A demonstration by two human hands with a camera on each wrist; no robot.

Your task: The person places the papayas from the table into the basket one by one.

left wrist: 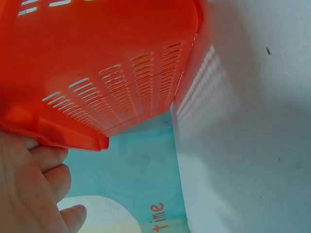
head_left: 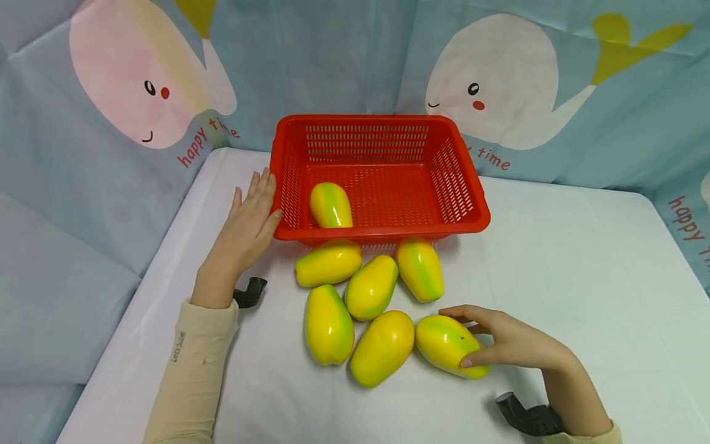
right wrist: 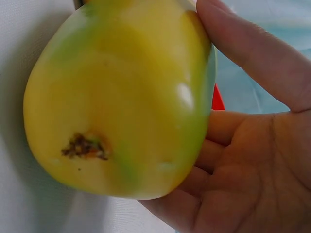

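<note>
A red plastic basket (head_left: 383,232) with slotted sides stands at the back of the table, one yellow-green papaya (head_left: 331,205) inside it. My left hand (head_left: 246,225) lies along the basket's left side, fingers extended and thumb at the rim; in the left wrist view the fingers (left wrist: 51,170) touch the rim's underside. On the table to the right, my right hand (head_left: 507,339) grips a papaya (head_left: 444,342) between thumb and fingers. The right wrist view shows this papaya (right wrist: 121,107) up close, a dark scar at its end.
Several more papayas lie in front of the basket, among them one close to its wall (head_left: 328,264) and one beside the held fruit (head_left: 384,348). White cloth (head_left: 582,259) covers the table. A blue patterned curtain (head_left: 344,55) hangs behind the basket and along the left.
</note>
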